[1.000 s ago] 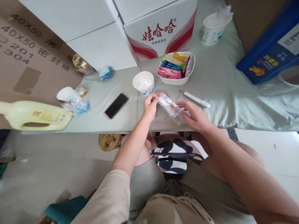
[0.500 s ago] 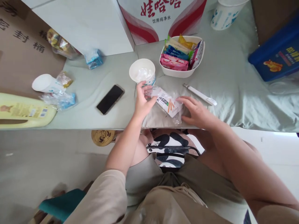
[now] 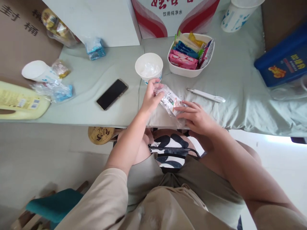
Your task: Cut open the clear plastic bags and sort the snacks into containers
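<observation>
A small white snack packet (image 3: 169,99) in clear plastic lies slantwise near the table's front edge. The upper left end of this packet is pinched between the thumb and fingers of my left hand (image 3: 153,95). Across its lower right end, the fingers of my right hand (image 3: 195,115) rest spread and flat. Just beyond my left hand stands a paper cup (image 3: 149,65) with crumpled clear plastic inside. A white utility knife (image 3: 206,95) lies to the right of the packet. Behind it, a white bowl (image 3: 189,72) holds several wrapped snacks.
A black phone (image 3: 112,94) lies left of my hands. Farther left are a tipped paper cup (image 3: 35,71), clear wrappers (image 3: 54,91) and a yellow jug (image 3: 24,102). Boxes line the back. A blue container (image 3: 280,64) and another paper cup (image 3: 237,16) stand at right.
My right hand has moved left, from beside the packet onto its lower right end. My left hand keeps its hold. The view has shifted slightly.
</observation>
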Motion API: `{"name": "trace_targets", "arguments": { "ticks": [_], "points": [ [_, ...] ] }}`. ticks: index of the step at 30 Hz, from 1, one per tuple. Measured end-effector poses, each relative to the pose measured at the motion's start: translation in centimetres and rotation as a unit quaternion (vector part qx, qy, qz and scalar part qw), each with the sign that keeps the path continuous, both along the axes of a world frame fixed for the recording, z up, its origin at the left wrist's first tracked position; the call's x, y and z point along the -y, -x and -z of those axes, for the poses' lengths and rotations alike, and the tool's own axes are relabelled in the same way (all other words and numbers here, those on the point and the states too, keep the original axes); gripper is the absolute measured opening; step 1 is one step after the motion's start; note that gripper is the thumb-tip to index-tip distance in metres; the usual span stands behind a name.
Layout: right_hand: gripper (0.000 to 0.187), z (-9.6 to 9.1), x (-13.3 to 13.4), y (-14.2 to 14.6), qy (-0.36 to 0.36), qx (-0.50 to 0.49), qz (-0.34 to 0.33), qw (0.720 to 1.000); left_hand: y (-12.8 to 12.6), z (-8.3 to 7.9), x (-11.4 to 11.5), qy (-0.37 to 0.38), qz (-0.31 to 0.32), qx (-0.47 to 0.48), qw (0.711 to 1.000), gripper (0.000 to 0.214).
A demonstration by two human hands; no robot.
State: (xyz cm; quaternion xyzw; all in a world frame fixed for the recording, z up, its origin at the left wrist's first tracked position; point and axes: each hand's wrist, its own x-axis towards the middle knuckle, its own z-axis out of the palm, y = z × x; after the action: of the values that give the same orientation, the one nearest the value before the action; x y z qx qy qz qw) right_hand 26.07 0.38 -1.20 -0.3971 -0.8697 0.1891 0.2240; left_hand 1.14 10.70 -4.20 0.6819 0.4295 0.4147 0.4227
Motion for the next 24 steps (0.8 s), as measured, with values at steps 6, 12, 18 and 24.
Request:
{"name": "trace_targets", "arguments": {
  "ticks": [6, 12, 18, 24],
  "points": [
    [0.067, -0.6, 0.8, 0.4, 0.037, -0.008, -0.006, 0.999, -0.6, -0.1, 0.5, -0.085, 0.01, -0.116, 0.99, 0.072],
    [0.075, -0.9, 0.1, -2.4, 0.034, -0.033, 0.053, 0.997, -0.8, 0.2, 0.0, -0.087, 0.034, -0.124, 0.988, 0.073],
    [0.067, 0.1, -0.8, -1.7, -0.026, 0.036, 0.092, 0.995, -0.8, 0.0, -0.2, -0.08, 0.044, -0.119, 0.989, 0.068],
    [0.036, 0.5, -0.9, 0.4, -0.033, 0.007, 0.015, 0.999, -0.9, -0.4, -0.1, -0.073, 0.046, -0.114, 0.99, 0.064]
  ]
}}
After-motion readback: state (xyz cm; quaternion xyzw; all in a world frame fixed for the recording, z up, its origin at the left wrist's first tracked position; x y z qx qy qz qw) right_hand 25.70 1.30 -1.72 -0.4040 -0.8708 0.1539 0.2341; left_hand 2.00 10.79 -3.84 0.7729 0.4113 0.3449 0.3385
